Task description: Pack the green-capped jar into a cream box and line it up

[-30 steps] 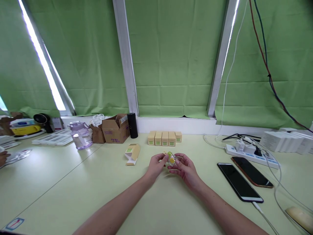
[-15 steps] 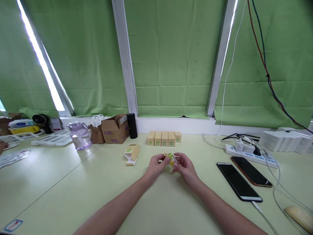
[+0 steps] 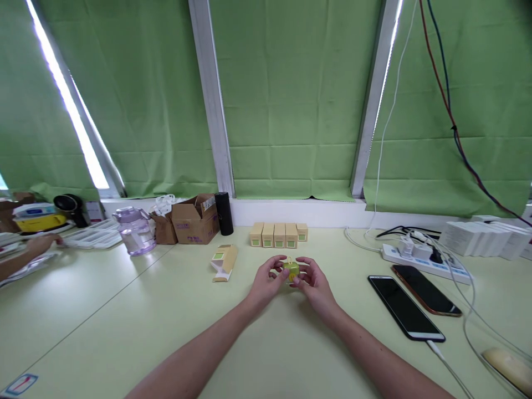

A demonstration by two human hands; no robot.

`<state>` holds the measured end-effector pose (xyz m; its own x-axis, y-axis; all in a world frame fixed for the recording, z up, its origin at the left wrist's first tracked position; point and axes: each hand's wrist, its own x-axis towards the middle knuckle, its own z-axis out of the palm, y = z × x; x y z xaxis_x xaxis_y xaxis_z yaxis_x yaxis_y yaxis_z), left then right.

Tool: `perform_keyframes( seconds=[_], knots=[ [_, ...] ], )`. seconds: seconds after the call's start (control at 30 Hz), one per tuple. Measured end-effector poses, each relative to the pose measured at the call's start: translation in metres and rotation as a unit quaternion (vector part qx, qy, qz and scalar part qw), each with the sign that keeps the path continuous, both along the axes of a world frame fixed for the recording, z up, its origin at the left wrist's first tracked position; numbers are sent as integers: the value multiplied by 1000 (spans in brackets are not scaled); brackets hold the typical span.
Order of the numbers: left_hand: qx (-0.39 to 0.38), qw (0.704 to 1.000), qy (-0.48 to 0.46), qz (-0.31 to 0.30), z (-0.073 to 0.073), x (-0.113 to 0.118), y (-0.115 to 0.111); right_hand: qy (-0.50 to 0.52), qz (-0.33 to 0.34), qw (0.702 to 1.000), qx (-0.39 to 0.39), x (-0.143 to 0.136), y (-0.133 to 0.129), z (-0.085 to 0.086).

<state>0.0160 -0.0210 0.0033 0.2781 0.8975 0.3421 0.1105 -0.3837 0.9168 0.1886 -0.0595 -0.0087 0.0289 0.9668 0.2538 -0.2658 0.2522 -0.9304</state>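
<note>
Between my two hands, just above the table, is a small green-and-yellow trinket point(image 3: 291, 270) with a pale loop on top. Its lower part looks clear with yellow inside; the exact kind is too small to tell. The fingers and thumb of my left hand point(image 3: 270, 278) grip it from the left. From the right, my right hand point(image 3: 312, 280) pinches it with thumb and fingertips. Beyond them several small tan cartons point(image 3: 274, 235) stand in a row. An opened carton point(image 3: 225, 262) with its flaps out lies to the left of my left hand.
Two phones point(image 3: 405, 307) lie at right, near a power strip point(image 3: 428, 264) with plugs and cables. A purple water jug point(image 3: 135, 231), cardboard box point(image 3: 195, 219) and black cylinder point(image 3: 224, 213) stand at back left. Another person's hand point(image 3: 44, 243) reaches over white trays point(image 3: 95, 234) at far left.
The trinket has turned from tilted to upright between my hands, its loop now on top. Another person's hand and arm have come into view at far left.
</note>
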Motion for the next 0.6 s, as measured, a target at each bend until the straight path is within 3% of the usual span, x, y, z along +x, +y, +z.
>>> perform_keyframes(
  seconds=[0.23,0.6],
  knots=[
    [46,998,48,-15,4,1,-13,-2,-17,1000,15,1,-3,3],
    [72,995,68,12,1,1,-11,-12,-22,999,25,2,-2,4]
  ],
)
